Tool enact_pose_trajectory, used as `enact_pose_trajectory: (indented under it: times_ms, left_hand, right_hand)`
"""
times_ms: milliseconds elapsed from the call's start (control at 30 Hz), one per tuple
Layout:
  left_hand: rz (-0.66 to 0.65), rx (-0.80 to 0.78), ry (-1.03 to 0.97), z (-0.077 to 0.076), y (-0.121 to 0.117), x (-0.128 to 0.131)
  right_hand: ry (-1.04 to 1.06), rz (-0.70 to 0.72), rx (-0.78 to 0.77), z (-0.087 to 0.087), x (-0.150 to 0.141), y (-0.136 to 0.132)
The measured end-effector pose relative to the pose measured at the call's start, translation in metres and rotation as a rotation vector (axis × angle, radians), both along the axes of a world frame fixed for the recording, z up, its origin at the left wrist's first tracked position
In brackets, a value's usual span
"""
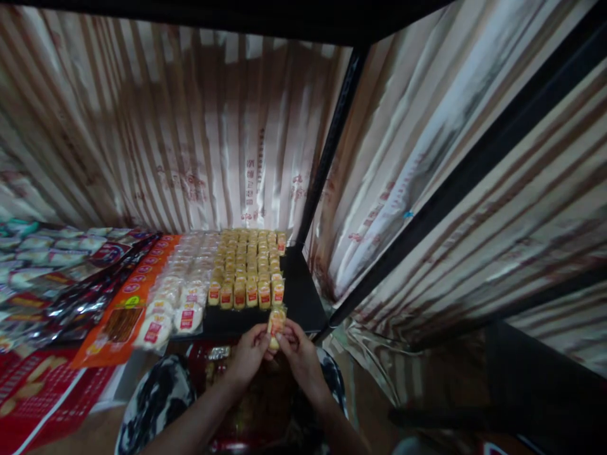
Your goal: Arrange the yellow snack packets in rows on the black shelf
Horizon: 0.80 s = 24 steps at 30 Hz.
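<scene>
A small yellow snack packet (275,323) with a red label is held upright between my two hands. My left hand (252,351) pinches it from the left side, and my right hand (296,346) grips its right side and front. Just beyond my fingers, rows of similar yellow snack packets (246,272) stand on a black shelf (303,297). Left of these rows are stacks of round white crackers (190,313) in clear wrappers with red labels. Between my knees sits a red container (203,360) with yellowish packets inside, dim and partly covered by my arms.
An orange snack bag (118,322) and dark glossy packages (85,297) lie further left on the shelf. A red printed box (42,392) is at lower left. Black metal posts (327,151) frame the right side. Pleated printed curtains (227,126) hang behind.
</scene>
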State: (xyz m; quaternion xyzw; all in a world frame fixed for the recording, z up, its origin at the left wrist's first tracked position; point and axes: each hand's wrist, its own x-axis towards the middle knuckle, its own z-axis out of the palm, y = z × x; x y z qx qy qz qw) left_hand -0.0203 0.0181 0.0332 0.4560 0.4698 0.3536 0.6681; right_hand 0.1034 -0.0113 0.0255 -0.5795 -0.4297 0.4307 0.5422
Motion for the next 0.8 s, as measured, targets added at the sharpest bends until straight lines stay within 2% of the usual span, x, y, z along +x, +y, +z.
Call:
enact_pose_trajectory:
  times_ms: [167, 267, 500, 667, 800]
  left_hand:
    - [-0.048, 0.037, 0.066, 0.011, 0.012, 0.021]
    - [-0.087, 0.13, 0.184, 0.02, 0.025, 0.031]
    - [0.004, 0.663, 0.581, 0.043, 0.054, 0.052]
    - [-0.123, 0.967, 0.845, 0.054, 0.069, 0.063]
    - [-0.229, 1.016, 0.998, 0.055, 0.086, 0.071]
  right_hand:
    - [0.018, -0.122, 0.05, 0.003, 0.011, 0.01]
    - [0.059, -0.133, 0.07, 0.007, 0.022, 0.024]
    - [0.008, -0.275, 0.151, 0.026, 0.05, 0.075]
    - [-0.143, -0.396, 0.16, 0.026, 0.07, 0.121]
    - [-0.316, -0.391, 0.123, 0.012, 0.079, 0.158]
